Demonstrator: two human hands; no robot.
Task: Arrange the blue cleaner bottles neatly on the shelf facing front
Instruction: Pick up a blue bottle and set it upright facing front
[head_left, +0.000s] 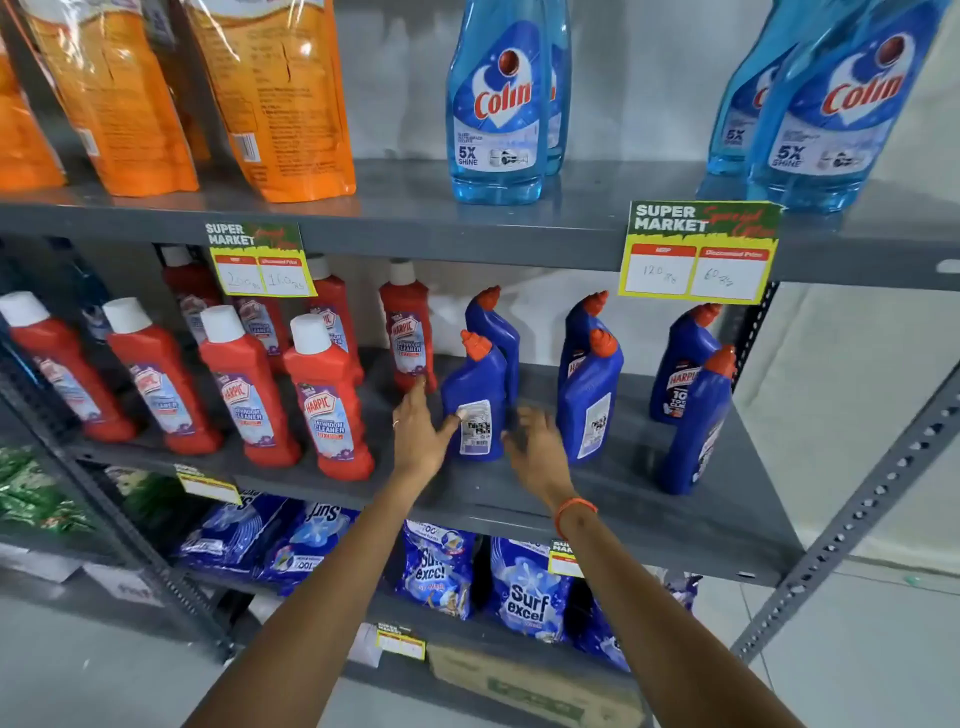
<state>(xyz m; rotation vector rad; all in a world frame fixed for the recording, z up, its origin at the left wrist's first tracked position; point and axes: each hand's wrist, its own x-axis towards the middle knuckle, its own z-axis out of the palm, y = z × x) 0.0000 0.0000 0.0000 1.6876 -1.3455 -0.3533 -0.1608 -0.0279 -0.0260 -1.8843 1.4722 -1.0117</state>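
**Blue cleaner bottles, middle shelf**

While both arms reach in, the left hand (418, 434) lies against the front blue bottle (475, 402), thumb on its white back label, fingers spread wide. The right hand (535, 441) hovers just beside that bottle, fingers open, gripping nothing. Six blue bottles stand on the grey shelf (639, 499); the front ones show back labels. Red bottles (327, 400) stand leftward.

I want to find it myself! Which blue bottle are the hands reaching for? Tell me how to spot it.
Find the middle grey shelf, where red bottles stand left and dark blue ones right. It is the front blue bottle nearest the red ones, between the left hand and right hand. Unlike the far-right back bottle, it shows its white barcode label.
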